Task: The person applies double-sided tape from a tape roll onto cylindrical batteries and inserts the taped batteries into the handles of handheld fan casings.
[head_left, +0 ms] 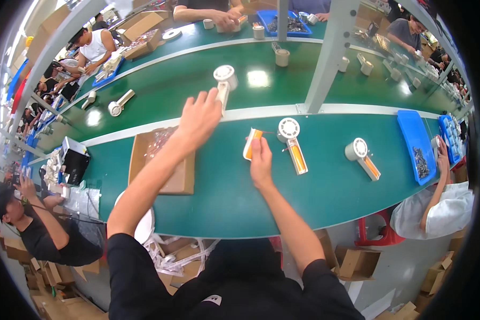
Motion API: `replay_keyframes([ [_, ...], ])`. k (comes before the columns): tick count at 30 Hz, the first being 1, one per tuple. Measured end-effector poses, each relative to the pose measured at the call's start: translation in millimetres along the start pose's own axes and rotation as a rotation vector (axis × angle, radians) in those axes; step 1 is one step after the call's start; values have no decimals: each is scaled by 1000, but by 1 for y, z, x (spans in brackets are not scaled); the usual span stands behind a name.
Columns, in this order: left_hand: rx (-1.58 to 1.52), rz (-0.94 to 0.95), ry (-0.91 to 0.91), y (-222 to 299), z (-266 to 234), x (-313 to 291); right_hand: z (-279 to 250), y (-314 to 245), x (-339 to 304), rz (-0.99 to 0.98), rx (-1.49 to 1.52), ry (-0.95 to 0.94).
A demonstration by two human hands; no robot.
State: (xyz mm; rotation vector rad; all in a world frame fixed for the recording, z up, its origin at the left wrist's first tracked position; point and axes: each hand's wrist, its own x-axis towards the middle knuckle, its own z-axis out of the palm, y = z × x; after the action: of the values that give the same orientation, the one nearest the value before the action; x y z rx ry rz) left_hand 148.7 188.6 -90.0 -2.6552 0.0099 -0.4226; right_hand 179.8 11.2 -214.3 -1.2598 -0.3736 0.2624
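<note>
My left hand (200, 120) reaches over the white rail to the far green surface. Its fingers are closed on the handle of a white handheld fan (224, 74) with a round slotted head. Over the near table, my right hand (261, 162) grips a small white casing with an orange strip (254, 143); its exact kind is unclear. A thin dark line, perhaps a wire, runs from it toward a second fan (289, 129). That fan lies just right of my right hand, its handle uncovered and orange inside. Farther right rests a similar fan (359, 150).
A cardboard box (186, 181) with clear bags stands left. A blue tray of small dark parts (410, 133) lies right, near another person's hand (442, 157). The white rail (256, 113) and a metal post (328, 58) divide the surfaces. More fans (121, 103) lie beyond.
</note>
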Motion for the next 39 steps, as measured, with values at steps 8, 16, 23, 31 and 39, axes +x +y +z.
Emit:
replay_keyframes([
  [8,-95,91,-32,105,-75,-124,-78,-29,-117,196,318,-66],
  [16,-148,159,19,163,-87,-148,-98,-36,-143,185,273,-113],
  [23,-541,100,137,199,-72,-159,-101,-50,-153,229,356,-130],
  [31,-924,-311,468,166,-23,-148,-105,-71,-151,238,233,-102],
  [39,-1260,-338,278,167,6,-117,-114,-77,-146,203,0,-137],
])
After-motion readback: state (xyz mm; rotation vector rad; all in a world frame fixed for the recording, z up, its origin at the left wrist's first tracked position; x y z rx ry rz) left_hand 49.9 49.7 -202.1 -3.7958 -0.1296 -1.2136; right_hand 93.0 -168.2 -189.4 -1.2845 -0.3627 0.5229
